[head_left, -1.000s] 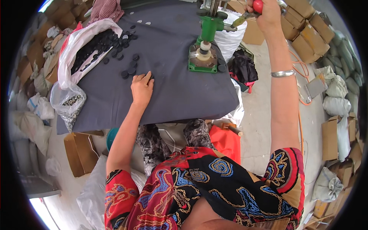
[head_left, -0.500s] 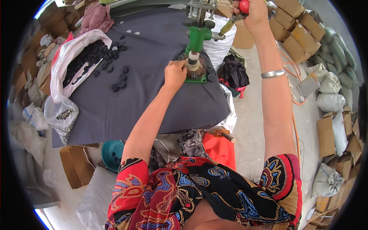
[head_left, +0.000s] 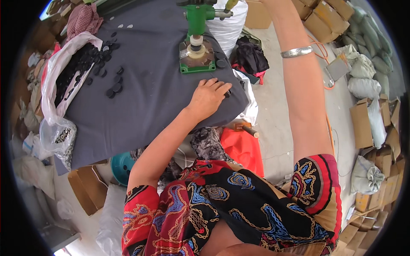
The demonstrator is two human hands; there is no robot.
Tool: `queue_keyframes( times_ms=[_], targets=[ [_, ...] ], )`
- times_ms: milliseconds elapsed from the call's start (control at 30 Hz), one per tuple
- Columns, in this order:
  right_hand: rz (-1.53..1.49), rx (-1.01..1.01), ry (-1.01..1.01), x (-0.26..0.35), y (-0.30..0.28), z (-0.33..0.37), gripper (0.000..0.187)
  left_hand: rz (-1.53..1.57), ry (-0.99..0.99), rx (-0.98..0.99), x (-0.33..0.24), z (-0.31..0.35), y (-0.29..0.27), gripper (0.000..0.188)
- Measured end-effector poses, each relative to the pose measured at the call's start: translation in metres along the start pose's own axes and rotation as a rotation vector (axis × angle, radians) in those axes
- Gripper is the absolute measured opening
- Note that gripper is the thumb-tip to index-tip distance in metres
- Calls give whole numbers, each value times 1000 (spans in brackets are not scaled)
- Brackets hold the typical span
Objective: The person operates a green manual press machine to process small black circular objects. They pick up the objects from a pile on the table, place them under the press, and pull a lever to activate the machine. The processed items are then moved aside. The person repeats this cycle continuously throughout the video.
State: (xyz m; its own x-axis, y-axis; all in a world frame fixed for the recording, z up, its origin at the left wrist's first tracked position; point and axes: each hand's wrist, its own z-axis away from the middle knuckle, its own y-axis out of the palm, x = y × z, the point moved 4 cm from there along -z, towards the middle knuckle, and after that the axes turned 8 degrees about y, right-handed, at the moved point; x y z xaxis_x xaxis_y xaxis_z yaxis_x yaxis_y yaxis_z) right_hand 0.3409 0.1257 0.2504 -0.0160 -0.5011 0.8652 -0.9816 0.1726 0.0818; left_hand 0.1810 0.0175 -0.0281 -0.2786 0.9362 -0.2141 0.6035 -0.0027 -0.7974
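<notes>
My left hand is over the dark cloth near the table's front right edge. Its fingers are bent down around a black disc, which shows partly at the fingertips. Just beyond it stands a green hand press; a white ring-shaped piece sits on its base plate. Beside the base lie black discs. My right forearm, with a silver bangle, reaches up past the top edge, where the hand is cut off. Part of the press lever shows near there.
Loose black discs lie on the cloth at left, by an open white bag of more. A clear bag of small metal parts hangs at the table's left corner. A wooden-handled hammer lies below the table's right edge.
My left hand has left the press base and come nearer, to the right, with a black disc at its fingers. The view has shifted; my right hand and the red lever knob are out of the picture.
</notes>
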Motion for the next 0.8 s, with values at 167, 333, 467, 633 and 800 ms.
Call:
queue_keyframes(
  times_ms=[167,333,467,633,800],
  targets=[
    [-73,-35,14,-8,-7,-12,25,186,-97,-17,7,-4,-4,35],
    [-51,-63,40,-2,3,-3,25,261,-300,-130,26,7,-24,24],
    [-33,-27,21,-1,-7,-2,27,401,-819,243,71,21,-51,28],
    [-26,-58,76,-2,-9,-7,28,211,-889,299,80,28,-68,35],
    [3,20,-62,-2,-4,-2,28,-4,-651,21,76,51,-86,42]
  ],
)
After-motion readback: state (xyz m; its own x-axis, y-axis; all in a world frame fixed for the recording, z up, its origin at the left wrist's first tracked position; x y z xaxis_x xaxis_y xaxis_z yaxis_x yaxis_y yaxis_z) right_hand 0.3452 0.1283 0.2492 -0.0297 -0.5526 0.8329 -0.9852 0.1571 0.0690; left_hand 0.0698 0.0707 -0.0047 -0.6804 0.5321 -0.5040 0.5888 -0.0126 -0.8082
